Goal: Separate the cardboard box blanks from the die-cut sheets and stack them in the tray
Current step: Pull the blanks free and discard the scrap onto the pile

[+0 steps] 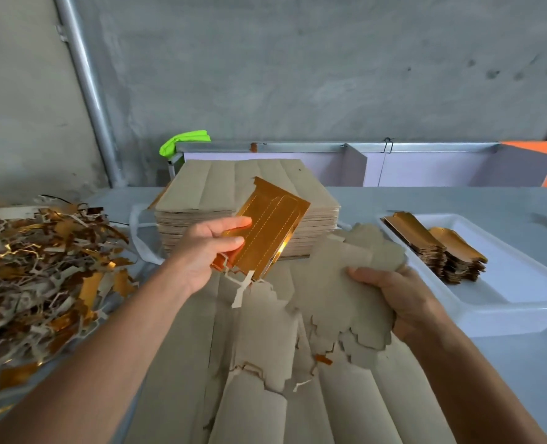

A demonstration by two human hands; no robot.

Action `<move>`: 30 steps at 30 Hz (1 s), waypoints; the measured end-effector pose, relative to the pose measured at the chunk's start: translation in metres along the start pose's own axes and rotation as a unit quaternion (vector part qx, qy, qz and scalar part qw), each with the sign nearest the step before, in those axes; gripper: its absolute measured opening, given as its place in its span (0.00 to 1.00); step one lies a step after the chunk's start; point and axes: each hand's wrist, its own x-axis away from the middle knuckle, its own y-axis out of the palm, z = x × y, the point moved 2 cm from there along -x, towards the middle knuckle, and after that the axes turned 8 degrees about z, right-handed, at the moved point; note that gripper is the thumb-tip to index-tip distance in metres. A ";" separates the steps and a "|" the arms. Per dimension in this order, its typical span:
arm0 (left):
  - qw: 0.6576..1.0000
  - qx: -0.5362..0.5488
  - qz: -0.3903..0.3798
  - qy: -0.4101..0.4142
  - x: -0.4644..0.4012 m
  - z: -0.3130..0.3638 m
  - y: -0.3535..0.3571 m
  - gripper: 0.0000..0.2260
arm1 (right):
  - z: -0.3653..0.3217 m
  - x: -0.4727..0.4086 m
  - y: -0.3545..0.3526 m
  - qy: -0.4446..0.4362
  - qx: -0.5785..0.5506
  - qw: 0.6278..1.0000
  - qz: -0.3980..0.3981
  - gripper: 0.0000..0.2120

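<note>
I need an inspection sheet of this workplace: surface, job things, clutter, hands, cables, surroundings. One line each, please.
Surface: grey table, partly covered by the die-cut sheet in front.
Job things: gold blank lifted; sheet stack behind it; white tray at right holds stacked blanks.
Clutter: scrap pile of gold and grey trimmings at left.
Hands: left hand grips the gold blank; right hand holds torn grey pieces.
Cables: nothing seen.
Surroundings: concrete wall, metal pipe, green cloth on a frame.
</note>
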 end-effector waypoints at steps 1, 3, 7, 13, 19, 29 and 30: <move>1.000 -0.002 -0.018 0.006 0.003 0.000 -0.001 0.16 | -0.005 -0.001 -0.001 -0.025 0.009 0.999 0.021 0.10; 0.999 -0.001 -0.042 0.013 0.010 0.000 0.002 0.17 | -0.013 -0.002 0.000 -0.076 0.037 0.995 0.057 0.10; 0.997 0.021 -0.067 0.011 0.025 -0.007 0.022 0.19 | -0.015 -0.001 0.020 -0.102 0.055 0.992 0.050 0.08; 0.996 -0.045 0.005 0.073 0.038 -0.023 0.053 0.22 | -0.006 0.006 0.039 -0.077 -0.019 0.997 0.014 0.06; 0.952 -0.186 0.102 0.222 0.039 -0.008 0.046 0.29 | -0.009 0.002 0.017 -0.129 0.033 0.984 0.120 0.13; 0.780 -0.429 0.058 0.452 0.086 -0.020 0.096 0.23 | 0.002 0.007 0.041 -0.071 -0.015 0.993 0.096 0.04; 0.774 -0.442 0.040 0.452 0.088 -0.022 0.099 0.24 | 0.003 0.006 0.039 -0.064 -0.036 0.993 0.096 0.04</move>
